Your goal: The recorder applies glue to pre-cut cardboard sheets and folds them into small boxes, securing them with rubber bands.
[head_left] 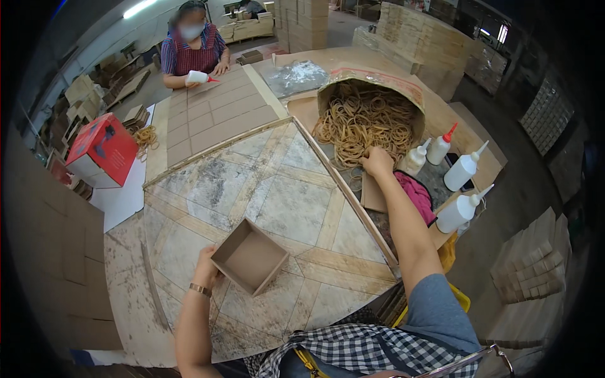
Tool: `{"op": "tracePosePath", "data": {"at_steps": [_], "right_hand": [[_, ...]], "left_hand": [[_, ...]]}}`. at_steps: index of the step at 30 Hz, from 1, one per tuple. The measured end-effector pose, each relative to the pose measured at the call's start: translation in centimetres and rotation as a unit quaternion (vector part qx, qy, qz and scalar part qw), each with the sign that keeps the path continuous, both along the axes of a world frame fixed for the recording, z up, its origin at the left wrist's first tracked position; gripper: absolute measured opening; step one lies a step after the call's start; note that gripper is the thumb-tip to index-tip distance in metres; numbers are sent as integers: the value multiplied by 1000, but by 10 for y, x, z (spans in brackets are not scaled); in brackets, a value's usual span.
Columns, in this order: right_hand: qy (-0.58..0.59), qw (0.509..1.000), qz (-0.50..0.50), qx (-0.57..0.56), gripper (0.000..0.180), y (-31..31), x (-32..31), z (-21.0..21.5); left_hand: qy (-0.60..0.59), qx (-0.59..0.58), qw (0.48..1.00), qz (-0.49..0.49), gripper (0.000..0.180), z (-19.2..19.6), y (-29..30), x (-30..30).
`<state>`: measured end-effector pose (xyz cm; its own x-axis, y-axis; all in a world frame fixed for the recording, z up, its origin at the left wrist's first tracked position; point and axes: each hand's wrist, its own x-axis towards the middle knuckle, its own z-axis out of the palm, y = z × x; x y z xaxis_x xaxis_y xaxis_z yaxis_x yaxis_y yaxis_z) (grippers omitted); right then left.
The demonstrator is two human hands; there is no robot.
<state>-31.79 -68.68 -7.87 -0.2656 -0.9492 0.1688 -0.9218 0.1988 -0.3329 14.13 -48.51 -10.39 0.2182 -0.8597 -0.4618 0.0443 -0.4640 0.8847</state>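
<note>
An open-topped square box (249,257) of brown board sits tilted toward the right on the patterned worktop. My left hand (207,267) grips its left corner, with some of the fingers hidden by the box. Out to the right, my right hand (377,162) is at the near edge of a heap of tan rubber bands (359,123), its fingers curled together on them. The heap spills from the mouth of a large sack (409,94) lying on its side.
Several white glue bottles (460,172) stand right of the sack, beside a pink cloth (416,196). A wooden strip (340,183) edges the worktop. Across the table, a masked person (192,50) holds a glue bottle (197,77) over brown panels (214,113). A red box (103,151) stands left.
</note>
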Motion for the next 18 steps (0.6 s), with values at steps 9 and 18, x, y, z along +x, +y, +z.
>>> {"op": "tracePosePath", "data": {"at_steps": [9, 18], "right_hand": [[-3, 998, 58, -8, 28, 0, -11, 2], [44, 983, 162, -70, 19, 11, 10, 3]], "left_hand": [[-46, -232, 971, 22, 28, 55, 12, -37], [-10, -163, 981, -109, 18, 67, 22, -39]]}}
